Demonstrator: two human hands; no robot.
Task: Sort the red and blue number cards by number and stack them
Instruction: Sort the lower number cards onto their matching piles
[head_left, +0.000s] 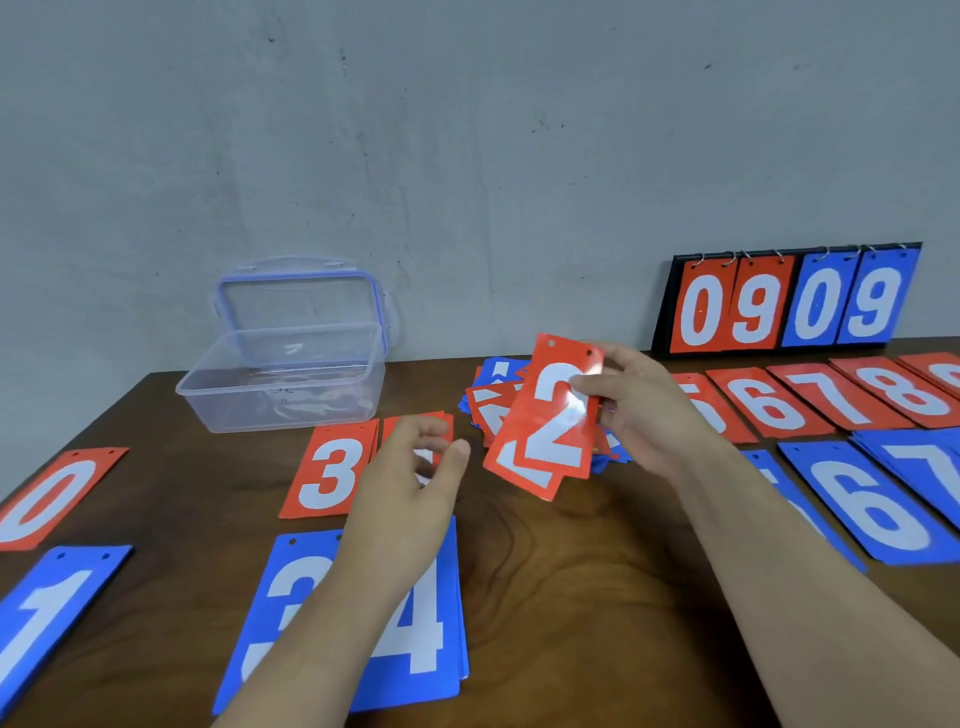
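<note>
Nearest the person, on the dark wooden table (545, 571), lay blue cards face up: a blue 1 (47, 618) at the far left, then a blue 3 (291, 587) and a blue 4 stack (421, 623) side by side under the left forearm. Beyond them sat a red 0 (47, 499) and a red 3 (327, 473). The left hand (415, 478) hovered just right of the red 3 over another red stack, fingers loosely curled and holding nothing. The right hand (644, 405) pinched a red 2 card (556, 410) upright above the table, thumb across its face; a second red 2 (519, 467) jutted out tilted behind its lower edge, and I could not tell if it was gripped too. Behind lay a jumbled pile of red and blue cards (493, 400). To the right ran a blue 6 (872, 509) and blue 7 (930, 467), and farther back a red 6 (769, 400), red 7 (836, 389) and red 8 (904, 389). At the back stood a clear plastic box (280, 379), lid raised, and a flip scoreboard (789, 301) reading 0909 against the wall.
</note>
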